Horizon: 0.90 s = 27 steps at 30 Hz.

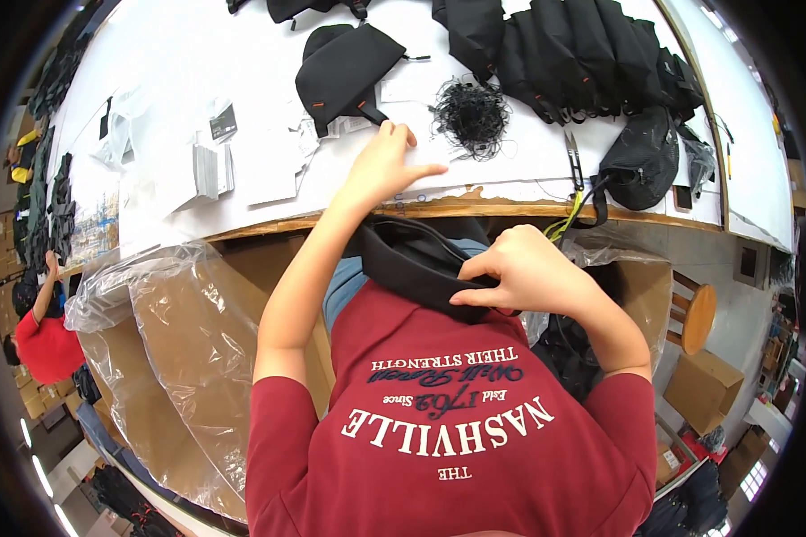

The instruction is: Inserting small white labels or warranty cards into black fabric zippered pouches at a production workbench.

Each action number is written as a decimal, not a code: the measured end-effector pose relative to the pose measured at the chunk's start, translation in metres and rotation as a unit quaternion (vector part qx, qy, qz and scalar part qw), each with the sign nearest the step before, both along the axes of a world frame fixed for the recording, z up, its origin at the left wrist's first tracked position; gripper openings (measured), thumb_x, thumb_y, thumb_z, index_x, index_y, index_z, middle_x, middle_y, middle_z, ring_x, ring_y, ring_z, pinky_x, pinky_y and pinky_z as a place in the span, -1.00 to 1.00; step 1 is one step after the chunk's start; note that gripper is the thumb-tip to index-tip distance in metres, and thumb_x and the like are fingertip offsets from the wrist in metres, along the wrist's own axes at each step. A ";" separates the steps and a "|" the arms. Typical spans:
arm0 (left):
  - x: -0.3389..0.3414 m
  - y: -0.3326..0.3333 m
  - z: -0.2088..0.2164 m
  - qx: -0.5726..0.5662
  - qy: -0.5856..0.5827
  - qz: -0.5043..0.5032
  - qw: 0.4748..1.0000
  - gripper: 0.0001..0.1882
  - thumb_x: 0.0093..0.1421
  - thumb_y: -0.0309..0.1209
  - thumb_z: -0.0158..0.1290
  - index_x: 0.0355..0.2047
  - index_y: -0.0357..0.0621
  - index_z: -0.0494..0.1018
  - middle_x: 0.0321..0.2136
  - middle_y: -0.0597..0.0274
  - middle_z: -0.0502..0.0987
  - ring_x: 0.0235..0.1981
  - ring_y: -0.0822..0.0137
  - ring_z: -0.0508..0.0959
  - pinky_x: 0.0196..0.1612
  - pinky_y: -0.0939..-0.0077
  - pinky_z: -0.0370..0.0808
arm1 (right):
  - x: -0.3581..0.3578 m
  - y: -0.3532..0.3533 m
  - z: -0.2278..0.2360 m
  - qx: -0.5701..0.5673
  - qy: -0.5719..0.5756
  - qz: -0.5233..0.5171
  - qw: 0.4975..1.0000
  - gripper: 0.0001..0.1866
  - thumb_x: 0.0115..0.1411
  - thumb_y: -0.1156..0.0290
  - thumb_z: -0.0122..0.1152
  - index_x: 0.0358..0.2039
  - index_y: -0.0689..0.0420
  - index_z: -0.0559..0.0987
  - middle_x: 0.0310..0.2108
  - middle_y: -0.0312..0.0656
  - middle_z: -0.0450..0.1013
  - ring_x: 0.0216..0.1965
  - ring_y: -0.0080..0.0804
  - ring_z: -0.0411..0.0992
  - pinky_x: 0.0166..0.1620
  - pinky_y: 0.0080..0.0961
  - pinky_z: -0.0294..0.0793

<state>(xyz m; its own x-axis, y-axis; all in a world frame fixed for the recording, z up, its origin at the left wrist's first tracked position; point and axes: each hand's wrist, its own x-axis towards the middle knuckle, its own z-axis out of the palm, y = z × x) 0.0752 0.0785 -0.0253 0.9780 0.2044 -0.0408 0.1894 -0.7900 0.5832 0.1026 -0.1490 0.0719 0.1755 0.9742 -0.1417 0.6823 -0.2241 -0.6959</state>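
Note:
A black fabric bag (412, 259) with its mouth parted lies in my lap, against the table edge. My right hand (524, 273) grips the right side of its opening between thumb and bent fingers. Forward on the table, my left hand (385, 170) is open, thumb stretched out to the right. Its fingertips reach the short strap end of another black bag (345, 72), which has small orange tags. Whether they touch the strap or white papers under it, I cannot tell. Right of this hand sits a tangled heap of black cords (471, 118).
Black bags (591, 54) are lined up at the far right. Thread snips (574, 161) and a black mesh pouch (643, 159) lie nearer. Stacked cards (208, 174) stand on the left. Below the table edge is a plastic-lined carton (179, 358). A person in red (49, 345) works far left.

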 end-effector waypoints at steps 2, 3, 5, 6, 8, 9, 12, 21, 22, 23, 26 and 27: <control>0.005 -0.006 -0.014 0.013 -0.043 -0.021 0.999 -0.54 -0.07 -0.20 0.32 -0.38 -0.30 0.38 -0.27 0.01 0.38 -0.24 0.08 0.48 -0.14 0.29 0.44 | -0.001 -0.002 -0.003 0.038 -0.036 -0.005 0.999 -0.74 -0.02 0.11 0.35 -0.58 0.03 0.62 -0.84 -0.14 0.28 -0.70 -0.14 0.37 -0.58 -0.37 0.30; 0.007 -0.007 -0.020 0.027 -0.083 -0.035 0.996 -0.50 -0.12 -0.20 0.35 -0.38 -0.31 0.37 -0.23 -0.02 0.33 -0.19 0.03 0.45 -0.11 0.24 0.43 | -0.001 -0.003 -0.004 0.038 -0.039 -0.007 0.998 -0.74 -0.02 0.11 0.35 -0.58 0.03 0.62 -0.84 -0.14 0.28 -0.70 -0.14 0.37 -0.58 -0.37 0.30; 0.007 -0.005 -0.025 0.010 -0.090 -0.040 0.995 -0.55 -0.12 -0.27 0.34 -0.40 -0.32 0.37 -0.23 -0.04 0.34 -0.19 0.02 0.44 -0.11 0.29 0.43 | -0.004 -0.006 -0.006 0.047 -0.038 -0.021 0.998 -0.74 -0.01 0.11 0.34 -0.58 0.03 0.62 -0.83 -0.14 0.28 -0.70 -0.16 0.37 -0.58 -0.37 0.30; 0.009 0.000 -0.030 -0.037 -0.075 -0.036 0.996 -0.57 -0.10 -0.29 0.32 -0.40 -0.32 0.37 -0.23 -0.01 0.34 -0.21 0.04 0.44 -0.14 0.30 0.42 | -0.005 -0.006 -0.007 0.053 -0.051 -0.022 0.997 -0.75 -0.01 0.12 0.34 -0.58 0.03 0.62 -0.82 -0.15 0.29 -0.69 -0.18 0.37 -0.58 -0.38 0.30; 0.006 0.009 -0.028 -0.085 -0.059 -0.031 0.994 -0.63 0.00 -0.33 0.26 -0.34 -0.32 0.36 -0.29 0.12 0.34 -0.39 0.27 0.43 -0.30 0.43 0.42 | -0.003 -0.005 -0.006 0.071 -0.058 -0.017 0.996 -0.76 -0.01 0.13 0.35 -0.58 0.03 0.62 -0.82 -0.15 0.30 -0.69 -0.20 0.38 -0.57 -0.38 0.31; 0.000 0.016 -0.026 -0.084 -0.057 -0.031 0.994 -0.63 0.00 -0.33 0.26 -0.34 -0.32 0.36 -0.29 0.12 0.34 -0.39 0.27 0.43 -0.30 0.43 0.42 | -0.002 -0.004 -0.004 0.089 -0.065 -0.008 0.994 -0.76 -0.02 0.14 0.35 -0.57 0.03 0.62 -0.81 -0.16 0.30 -0.69 -0.21 0.38 -0.57 -0.39 0.31; -0.017 0.025 0.015 -0.091 0.002 0.023 0.996 -0.71 0.05 -0.39 0.22 -0.34 -0.31 0.40 -0.33 0.14 0.38 -0.39 0.28 0.43 -0.26 0.42 0.41 | 0.004 -0.005 0.000 0.095 -0.078 -0.004 0.992 -0.78 -0.01 0.17 0.34 -0.58 0.03 0.61 -0.80 -0.19 0.32 -0.68 -0.23 0.39 -0.56 -0.39 0.32; -0.069 0.002 0.113 0.010 -0.045 -0.168 0.985 -0.84 0.07 -0.45 0.15 -0.31 -0.14 0.51 0.00 0.17 0.40 0.05 0.14 0.35 0.13 0.31 0.23 | 0.012 0.008 0.015 0.091 -0.181 -0.006 0.979 -0.86 -0.01 0.26 0.32 -0.54 0.03 0.59 -0.76 -0.27 0.37 -0.67 -0.31 0.41 -0.55 -0.40 0.32; -0.070 0.006 0.111 -0.041 -0.093 -0.112 0.988 -0.81 0.07 -0.44 0.15 -0.27 -0.13 0.51 0.02 0.15 0.39 0.07 0.15 0.34 0.15 0.32 0.22 | 0.012 0.009 0.017 0.099 -0.190 -0.015 0.977 -0.87 -0.02 0.27 0.33 -0.54 0.02 0.60 -0.76 -0.28 0.36 -0.68 -0.32 0.40 -0.56 -0.41 0.31; -0.070 0.011 0.109 -0.093 -0.140 -0.057 0.984 -0.78 0.08 -0.43 0.15 -0.23 -0.12 0.51 0.04 0.14 0.38 0.09 0.16 0.33 0.16 0.33 0.21 | 0.012 0.009 0.019 0.106 -0.198 -0.026 0.974 -0.88 -0.03 0.28 0.34 -0.53 0.02 0.61 -0.77 -0.29 0.36 -0.69 -0.33 0.38 -0.57 -0.43 0.30; -0.077 0.015 0.069 -0.374 -0.348 0.187 0.839 -0.57 0.20 -0.43 0.06 0.07 -0.22 0.26 0.11 0.10 0.30 0.13 0.24 0.31 0.18 0.31 0.21 | 0.010 0.012 0.020 0.156 -0.209 -0.085 0.962 -0.87 -0.08 0.32 0.39 -0.49 0.01 0.64 -0.78 -0.33 0.34 -0.72 -0.39 0.33 -0.58 -0.46 0.26; -0.080 0.006 0.056 -0.437 -0.382 0.271 0.768 -0.53 0.27 -0.38 -0.01 0.14 -0.25 0.18 0.14 0.07 0.28 0.14 0.22 0.31 0.21 0.32 0.19 | 0.007 0.015 0.021 0.157 -0.208 -0.087 0.961 -0.87 -0.08 0.32 0.39 -0.49 0.01 0.64 -0.78 -0.33 0.34 -0.72 -0.39 0.33 -0.58 -0.46 0.26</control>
<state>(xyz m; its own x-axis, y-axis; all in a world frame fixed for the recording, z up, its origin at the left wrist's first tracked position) -0.0050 0.0843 0.0305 0.5647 0.8117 0.1490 -0.3092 0.0408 0.9501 0.1101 -0.1337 0.0930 0.3180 0.9078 0.2736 0.8876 -0.1836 -0.4223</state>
